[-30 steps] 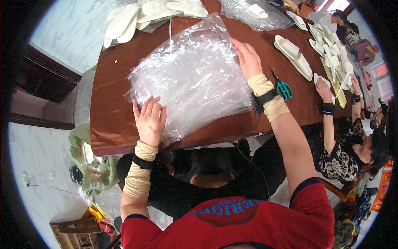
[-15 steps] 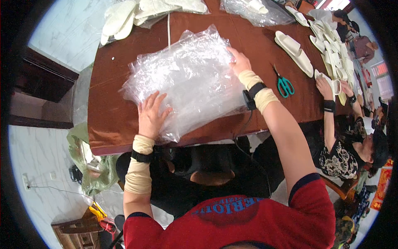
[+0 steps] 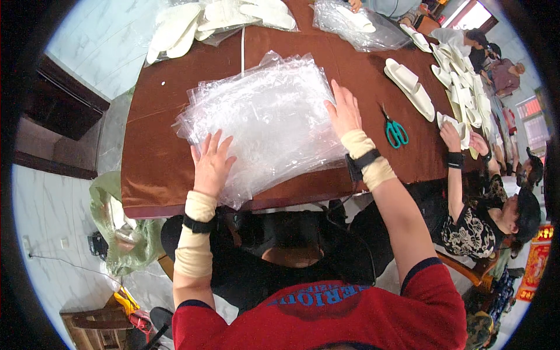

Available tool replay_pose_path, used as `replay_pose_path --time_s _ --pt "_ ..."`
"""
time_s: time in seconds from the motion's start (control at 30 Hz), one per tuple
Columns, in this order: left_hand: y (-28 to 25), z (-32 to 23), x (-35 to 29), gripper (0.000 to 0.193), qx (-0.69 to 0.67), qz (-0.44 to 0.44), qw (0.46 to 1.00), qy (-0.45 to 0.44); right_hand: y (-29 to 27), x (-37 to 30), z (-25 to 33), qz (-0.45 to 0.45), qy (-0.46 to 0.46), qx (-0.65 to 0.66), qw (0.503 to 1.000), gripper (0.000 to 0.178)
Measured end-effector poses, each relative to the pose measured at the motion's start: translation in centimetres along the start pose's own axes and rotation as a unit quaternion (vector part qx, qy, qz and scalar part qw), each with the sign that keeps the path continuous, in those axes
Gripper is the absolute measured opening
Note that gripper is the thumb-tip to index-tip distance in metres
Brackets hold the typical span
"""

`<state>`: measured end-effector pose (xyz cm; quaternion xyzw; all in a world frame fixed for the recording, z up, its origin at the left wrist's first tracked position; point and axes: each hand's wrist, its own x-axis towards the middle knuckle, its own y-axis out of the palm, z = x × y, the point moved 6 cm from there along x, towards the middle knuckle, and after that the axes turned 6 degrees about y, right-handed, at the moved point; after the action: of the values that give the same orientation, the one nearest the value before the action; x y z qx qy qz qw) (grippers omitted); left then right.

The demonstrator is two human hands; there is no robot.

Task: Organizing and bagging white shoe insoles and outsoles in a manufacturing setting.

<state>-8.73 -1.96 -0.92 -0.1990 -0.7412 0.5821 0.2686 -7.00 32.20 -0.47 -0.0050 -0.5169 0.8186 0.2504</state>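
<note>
A stack of clear plastic bags (image 3: 274, 116) lies flat on the brown-covered table (image 3: 151, 151) in front of me. My left hand (image 3: 212, 165) rests on the stack's near left corner, fingers spread. At the right edge of the bags is my right hand (image 3: 345, 109), its fingers stretched out along the side. Neither hand grips anything. A pair of scissors (image 3: 396, 131) with teal handles lies to the right of my right hand. Beyond it, a pair of white slippers (image 3: 410, 87) sits on the cloth.
Bagged white slippers (image 3: 175, 32) lie at the far left, and another plastic bag with a slipper (image 3: 357, 23) at the far middle. Many loose slippers (image 3: 466, 87) cover the right side. A co-worker's hands (image 3: 452, 137) handle a slipper there. A green sack (image 3: 128, 227) stands on the floor at left.
The bag stack looks flatter and more even at its edges. My right hand has shifted down along the right edge with its fingers straighter. The left hand stays at the near left corner.
</note>
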Motion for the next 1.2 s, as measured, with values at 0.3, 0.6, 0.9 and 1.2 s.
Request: replay_pose_path --time_s 0.3,0.6,0.9,1.2 --pt "2.0 -1.2 1.8 0.086 0.010 0.055 0.998 -0.004 4.6 0.4 4.3 0.147 -0.166 -0.153 0.963 0.056" --pt "6.1 0.5 1.9 0.088 0.041 0.043 0.998 0.024 2.8 2.1 1.4 0.063 -0.210 0.036 0.975 0.050" --pt "6.6 0.6 2.3 0.087 0.053 0.053 0.997 0.017 -9.1 -8.4 -9.3 -0.007 -0.084 0.012 0.996 0.048" --pt "6.7 1.0 2.2 0.086 0.040 0.065 0.997 0.017 -18.4 -18.3 -14.3 0.025 0.098 0.198 0.975 0.032"
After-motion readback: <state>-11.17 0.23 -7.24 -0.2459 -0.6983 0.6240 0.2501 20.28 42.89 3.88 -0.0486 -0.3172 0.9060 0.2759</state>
